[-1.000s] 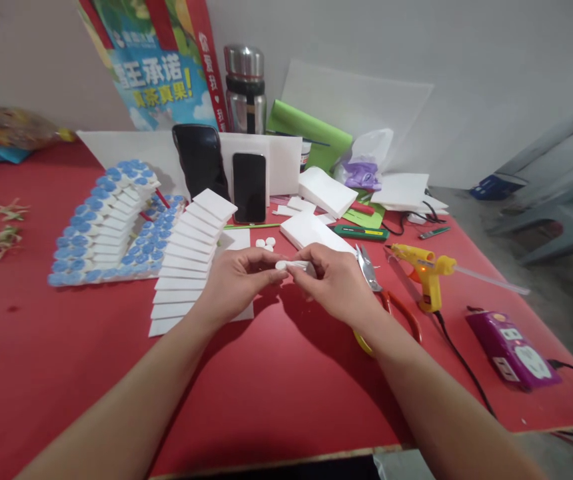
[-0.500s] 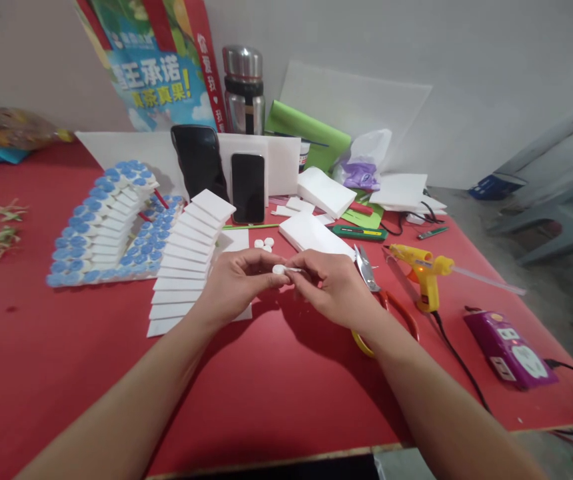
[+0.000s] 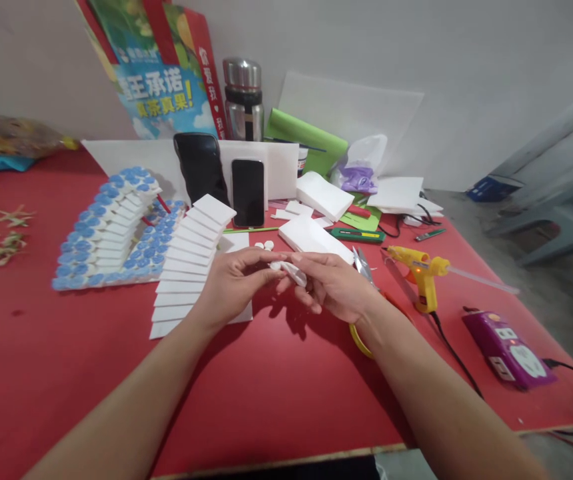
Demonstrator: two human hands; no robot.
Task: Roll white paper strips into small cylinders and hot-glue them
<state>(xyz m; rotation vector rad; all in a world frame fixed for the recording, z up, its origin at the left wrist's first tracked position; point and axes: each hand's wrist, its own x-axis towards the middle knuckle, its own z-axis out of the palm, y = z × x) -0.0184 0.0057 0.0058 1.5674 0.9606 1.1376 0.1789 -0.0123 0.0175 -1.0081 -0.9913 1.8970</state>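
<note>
While blue-capped foam stairs (image 3: 111, 230) fill the left of the frame, the left hand (image 3: 229, 283) and right hand (image 3: 334, 287) meet at centre above the red table (image 3: 276, 387), fingertips of both pinching a small white foam piece (image 3: 289, 270); a yellow glue gun (image 3: 424, 270) lies at right.

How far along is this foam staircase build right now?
One curved white foam staircase already carries blue-capped posts along both edges. The second fanned white foam staircase has none. The left hand and right hand hold a small white foam piece; three small white discs lie unused.
</note>
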